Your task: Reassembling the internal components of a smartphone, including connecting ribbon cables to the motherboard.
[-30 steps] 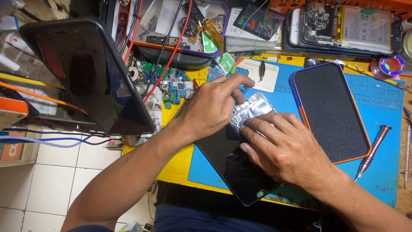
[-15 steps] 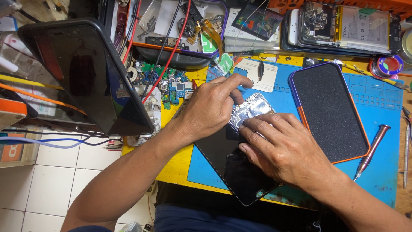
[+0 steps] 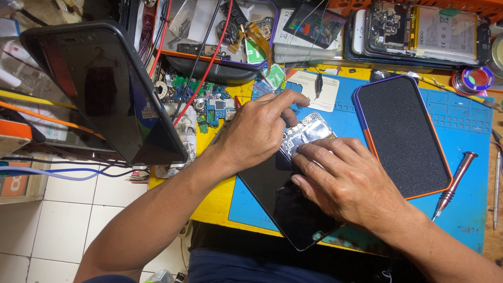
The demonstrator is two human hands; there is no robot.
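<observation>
Dark tablet screen (image 3: 105, 89) at left

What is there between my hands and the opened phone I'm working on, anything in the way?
Nothing visible. The left hand and right hand both rest directly on the opened phone on the blue mat.

Two hands (image 3: 262, 131) (image 3: 351, 183); one opened phone (image 3: 293, 204); one tablet (image 3: 105, 89); one screwdriver (image 3: 453, 184).
</observation>
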